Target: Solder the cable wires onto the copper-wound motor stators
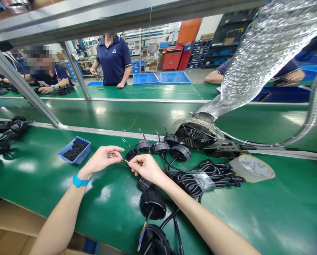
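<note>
Over on the green glossy surface [288, 212], a small blue rectangular plastic bin [86, 154] sits to the left of the person's hands, holding a heap of short black pieces [74, 150]. At the right lies a translucent round tub [234, 168], tilted, with something clear and crinkled inside. Blue shallow trays [175, 78] stand along the far side of the line.

The surface runs beneath a grey metal frame [38, 101]; beyond it is a workshop with a red metal cabinet [172, 57] and dark shelving. A person in a navy shirt [115, 58] stands across the line, and others sit at work on either side.

The right hand [146, 168] pinches thin coloured wires [125, 161] between thumb and fingers, just in front of a black round housing. The left hand [107, 158] has its fingers partly bent, their tips at the other end of those wires; whether they grip is hard to say from here, maybe a light hold.

Black ribbed round caps [143, 145] with wire ends poking up cluster behind the hands, and more lie nearer the person, partly behind the right forearm. A taped bundle of black cable [214, 177] lies beside the tub. Behind it, a black round fan [194, 136] joins a silver foil duct [256, 53], which blocks part of the far side.
</note>
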Action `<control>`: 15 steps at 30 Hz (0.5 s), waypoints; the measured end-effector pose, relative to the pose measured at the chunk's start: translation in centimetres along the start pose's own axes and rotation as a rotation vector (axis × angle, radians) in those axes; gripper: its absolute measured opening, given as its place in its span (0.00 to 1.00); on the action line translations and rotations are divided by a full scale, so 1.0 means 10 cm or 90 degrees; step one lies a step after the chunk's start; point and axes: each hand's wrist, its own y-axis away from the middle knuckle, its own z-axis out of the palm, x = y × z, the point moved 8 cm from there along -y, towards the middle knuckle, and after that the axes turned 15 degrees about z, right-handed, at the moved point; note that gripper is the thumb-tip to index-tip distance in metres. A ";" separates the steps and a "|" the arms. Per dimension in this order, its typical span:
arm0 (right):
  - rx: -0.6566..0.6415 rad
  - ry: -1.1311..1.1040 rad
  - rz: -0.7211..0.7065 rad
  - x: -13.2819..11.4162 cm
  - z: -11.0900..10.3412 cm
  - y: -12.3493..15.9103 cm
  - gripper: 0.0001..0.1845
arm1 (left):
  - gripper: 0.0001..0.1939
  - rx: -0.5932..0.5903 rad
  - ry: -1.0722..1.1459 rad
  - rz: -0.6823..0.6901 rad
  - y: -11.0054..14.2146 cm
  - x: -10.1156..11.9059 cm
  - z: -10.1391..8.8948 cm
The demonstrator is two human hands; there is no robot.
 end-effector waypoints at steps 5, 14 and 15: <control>-0.004 -0.001 -0.003 0.00 0.00 0.00 0.09 | 0.21 0.050 0.030 -0.007 -0.01 -0.07 -0.08; -0.009 -0.003 -0.002 -0.01 0.01 0.00 0.09 | 0.19 0.035 0.044 0.010 -0.01 -0.05 0.00; -0.009 -0.004 -0.001 -0.01 0.01 0.00 0.09 | 0.19 0.034 0.043 0.013 -0.01 -0.06 0.00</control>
